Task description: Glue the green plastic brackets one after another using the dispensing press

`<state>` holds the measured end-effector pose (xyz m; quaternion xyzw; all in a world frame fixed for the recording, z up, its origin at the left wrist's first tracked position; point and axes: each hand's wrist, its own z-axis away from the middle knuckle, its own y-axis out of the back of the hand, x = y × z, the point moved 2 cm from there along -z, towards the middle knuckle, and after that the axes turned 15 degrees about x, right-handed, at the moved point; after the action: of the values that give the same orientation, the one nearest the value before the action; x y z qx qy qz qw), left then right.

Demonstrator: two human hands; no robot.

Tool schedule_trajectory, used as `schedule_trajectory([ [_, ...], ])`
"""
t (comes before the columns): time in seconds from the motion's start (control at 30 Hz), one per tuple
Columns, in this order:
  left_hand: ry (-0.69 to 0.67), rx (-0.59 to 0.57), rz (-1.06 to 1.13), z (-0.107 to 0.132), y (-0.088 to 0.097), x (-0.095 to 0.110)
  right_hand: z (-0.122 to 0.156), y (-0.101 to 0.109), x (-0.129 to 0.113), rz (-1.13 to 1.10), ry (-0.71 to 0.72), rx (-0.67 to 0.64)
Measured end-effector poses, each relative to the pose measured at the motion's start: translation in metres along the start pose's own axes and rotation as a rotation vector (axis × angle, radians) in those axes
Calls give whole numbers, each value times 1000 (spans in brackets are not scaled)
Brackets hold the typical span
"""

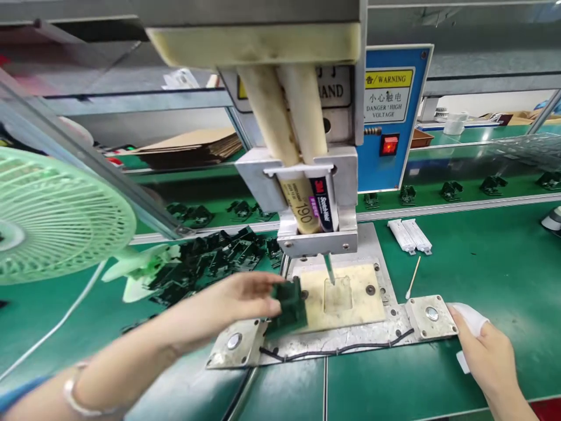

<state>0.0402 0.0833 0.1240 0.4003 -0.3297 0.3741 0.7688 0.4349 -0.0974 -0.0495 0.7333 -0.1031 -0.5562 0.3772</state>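
My left hand [249, 301] grips a dark green plastic part [288, 307], slightly blurred, over the left end of a cream fixture plate [315, 316]. A shallow square recess [338, 294] sits in the middle of that plate. Above it points the thin nozzle [329, 270] of a twin glue cartridge [309, 202] clamped in the press. At the right, my right hand [488, 351] is closed round a white wipe [471, 318], beside the metal button block [432, 318]. Another button block [236, 345] stands left of the plate.
Dark parts lie in a pile [214, 254] behind my left arm, next to a green fan [56, 216]. Two white cartridges [409, 236] and a cotton swab [412, 278] lie right of the press. More parts [451, 190] line the back belt. A blue control box [390, 158] stands behind.
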Motion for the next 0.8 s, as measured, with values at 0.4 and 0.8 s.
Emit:
schedule_trajectory([
  [0.4,-263,-97,46,-35,-76,-6,-1,-1,-2,-92,30,-37],
  [0.8,-601,280,-459,-23,-42,-36,1,2,-19,-294,-102,-31],
])
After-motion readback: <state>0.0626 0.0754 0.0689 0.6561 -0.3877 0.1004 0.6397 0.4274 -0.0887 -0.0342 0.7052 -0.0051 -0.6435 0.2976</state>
